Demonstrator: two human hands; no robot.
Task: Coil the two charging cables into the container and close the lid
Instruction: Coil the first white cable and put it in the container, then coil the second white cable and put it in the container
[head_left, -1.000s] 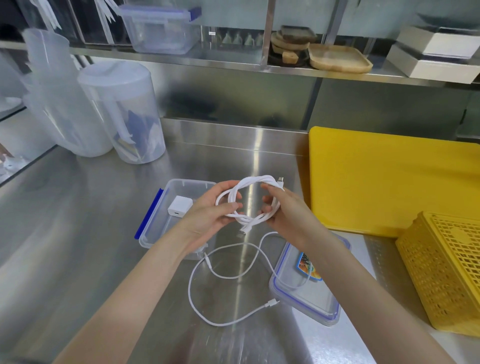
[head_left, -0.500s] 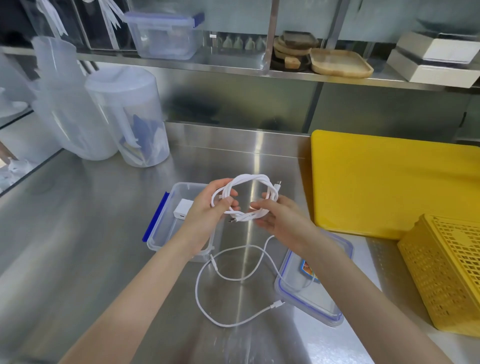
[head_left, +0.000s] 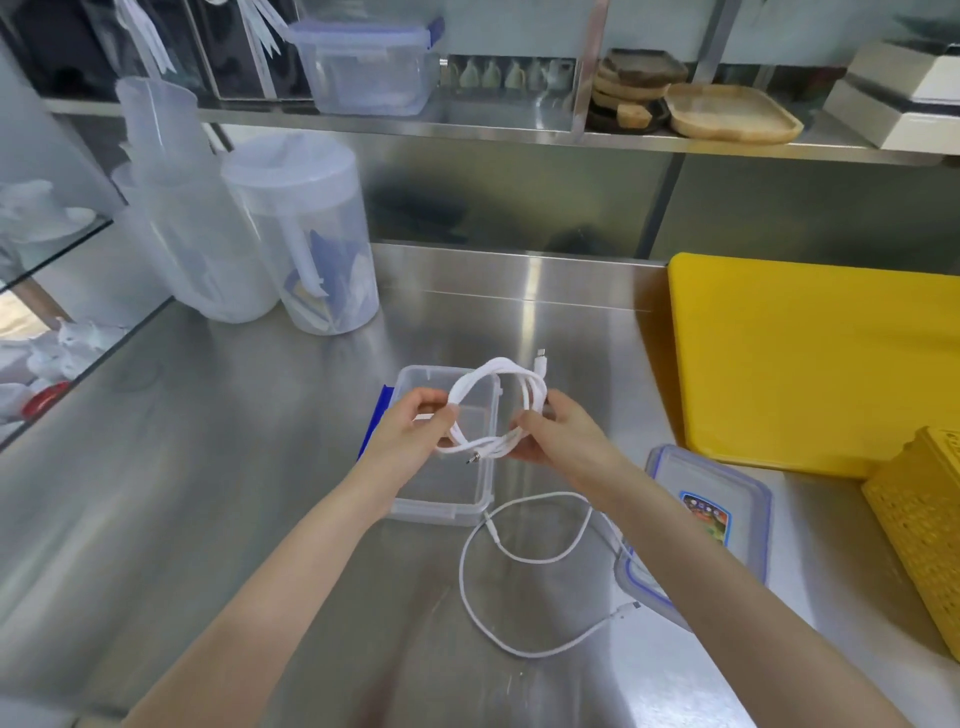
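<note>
A coiled white charging cable (head_left: 498, 371) hangs in the air over the clear plastic container (head_left: 441, 506), which stands open on the steel counter with a blue clip on its left side. My left hand (head_left: 410, 436) pinches the coil's left side and my right hand (head_left: 558, 439) grips its right side. A second white cable (head_left: 480, 618) lies loose on the counter just in front of the container. The container's lid (head_left: 727, 488), clear with a blue rim and a coloured label, lies flat to the right, partly under my right forearm.
Two translucent pitchers (head_left: 306, 244) stand at the back left. A yellow cutting board (head_left: 815, 358) lies at the right, with a yellow perforated basket (head_left: 919, 525) in front of it. A shelf above holds another clear lidded box (head_left: 363, 62) and wooden trays (head_left: 727, 111).
Both hands have carried the coiled cable leftward, from beside the container to over it. The white charger block seen in the container earlier is now hidden behind my left hand.
</note>
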